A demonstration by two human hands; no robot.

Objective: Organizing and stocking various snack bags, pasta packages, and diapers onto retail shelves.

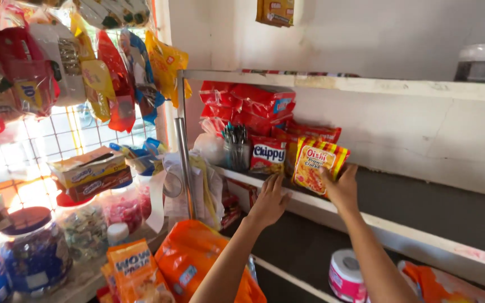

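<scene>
My right hand [342,188] grips a yellow and red snack packet [314,164] by its lower right corner, holding it upright on the white shelf [416,235]. My left hand [269,201] rests with spread fingers on the shelf's front edge, just below a red and blue snack packet [268,155]. More red packets [248,104] are stacked behind, at the shelf's left end.
A cup of pens [236,147] stands left of the packets. Hanging snack bags [85,67] fill the window grille at left. Candy jars [35,252] and boxes [88,171] sit below. An orange bag [195,258] and a tape roll [346,275] lie lower down.
</scene>
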